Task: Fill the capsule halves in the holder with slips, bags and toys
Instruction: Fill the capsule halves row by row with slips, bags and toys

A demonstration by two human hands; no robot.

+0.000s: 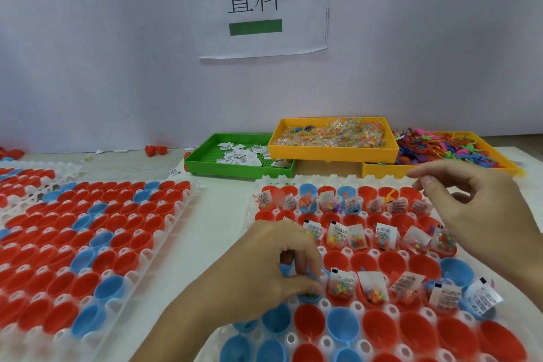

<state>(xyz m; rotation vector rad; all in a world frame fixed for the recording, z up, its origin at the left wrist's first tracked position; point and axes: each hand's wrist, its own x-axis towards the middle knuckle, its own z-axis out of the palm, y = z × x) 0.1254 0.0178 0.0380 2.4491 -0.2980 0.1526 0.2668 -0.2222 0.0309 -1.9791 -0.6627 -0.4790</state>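
The white holder (pixel 293 179) at the right carries rows of red and blue capsule halves. Several halves in its far three rows hold printed slips (pixel 385 231), clear bags of coloured beads (pixel 340 287) and small toys (pixel 390 195); the near rows are empty. My left hand (pixel 276 270) hovers over the left end of the third row, fingers curled round something small and blue, apparently a toy (pixel 286 269). My right hand (pixel 476 214) floats above the holder's far right side, fingers relaxed and spread, holding nothing.
Along the wall stand a green tray (pixel 205 161) of slips, a yellow tray (pixel 332 153) of bead bags stacked partly over it, and another yellow tray (pixel 382 170) of coloured toys. At the left lies a second holder (pixel 176 211) of empty halves. Loose red halves (pixel 155 150) sit by the wall.
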